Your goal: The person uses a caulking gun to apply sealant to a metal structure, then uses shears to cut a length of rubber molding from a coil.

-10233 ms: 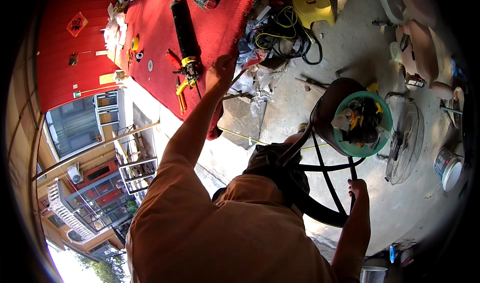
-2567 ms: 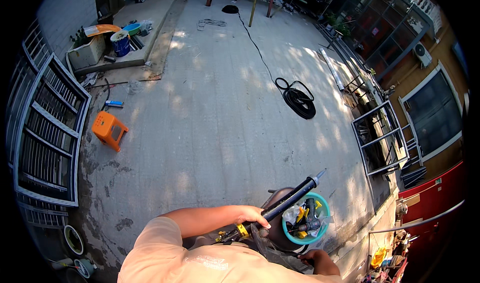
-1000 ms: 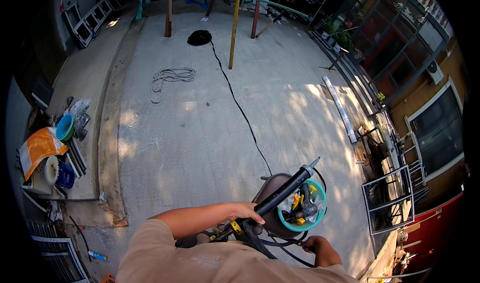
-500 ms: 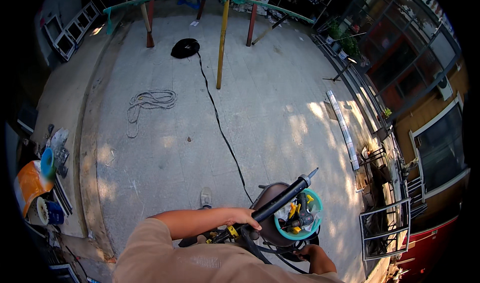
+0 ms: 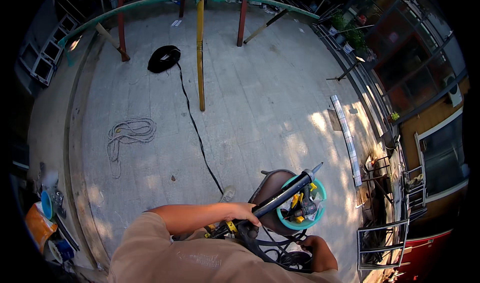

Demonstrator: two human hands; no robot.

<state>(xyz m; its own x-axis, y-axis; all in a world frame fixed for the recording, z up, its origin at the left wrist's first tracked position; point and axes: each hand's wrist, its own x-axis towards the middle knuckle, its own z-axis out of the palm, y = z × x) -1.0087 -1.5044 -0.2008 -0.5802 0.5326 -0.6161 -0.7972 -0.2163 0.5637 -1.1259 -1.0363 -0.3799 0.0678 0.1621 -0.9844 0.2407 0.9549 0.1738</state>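
Observation:
My left hand (image 5: 245,214) is wrapped round a black caulking gun (image 5: 283,197), whose pale nozzle points up and to the right; yellow parts show at its rear end. Just right of this hand, a turquoise bucket (image 5: 323,203) stands against a brown rounded seat-like surface (image 5: 270,183). Inside the bucket lie a dark power drill (image 5: 307,208) and several yellow-handled tools. Below the bucket, my right hand (image 5: 308,243) has its fingers curled beside loops of black cable (image 5: 270,243); what it grips, if anything, is hidden.
A grey rope (image 5: 132,130) lies on the concrete floor. From a black coil (image 5: 164,59), a dark cable runs toward my shoe (image 5: 228,193). A yellow post (image 5: 200,58) stands under a green rail (image 5: 135,5). Silvery bars (image 5: 346,140) and a metal frame (image 5: 382,245) line the right side.
The view has shifted, so the rope and coil sit lower and further left. My shoe shows further right. My left hand keeps its hold on the caulking gun; more black cable loops show near my right hand.

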